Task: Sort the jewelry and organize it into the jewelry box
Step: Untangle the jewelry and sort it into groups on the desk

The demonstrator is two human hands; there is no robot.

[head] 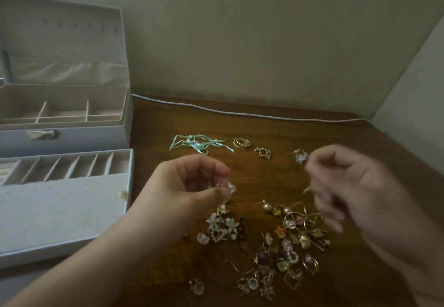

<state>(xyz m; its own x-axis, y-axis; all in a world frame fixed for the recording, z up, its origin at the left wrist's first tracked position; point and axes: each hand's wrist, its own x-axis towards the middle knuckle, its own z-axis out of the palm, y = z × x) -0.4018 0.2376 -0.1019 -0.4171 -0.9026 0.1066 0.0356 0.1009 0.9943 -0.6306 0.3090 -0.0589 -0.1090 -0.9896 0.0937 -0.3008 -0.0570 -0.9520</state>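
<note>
A heap of mixed jewelry (pixel 276 242) lies on the wooden table, with gold hoops, pearl pieces and flower earrings. My left hand (pixel 192 186) hovers above its left side and pinches a small pale earring (pixel 231 188) between thumb and fingers. My right hand (pixel 343 186) is blurred above the heap's right side, its fingers curled; whether it holds anything is unclear. The white jewelry box (pixel 64 124) stands open at the left, and its pulled-out drawer (pixel 72 206) shows narrow compartments and a dotted earring panel.
A mint ribbon (pixel 199 143), two pearl hoop earrings (pixel 241 143) (pixel 263 153) and a small flower piece (pixel 300 156) lie apart behind the heap. A white cable (pixel 240 114) runs along the wall. A pale stud (pixel 123 194) sits at the drawer's right edge.
</note>
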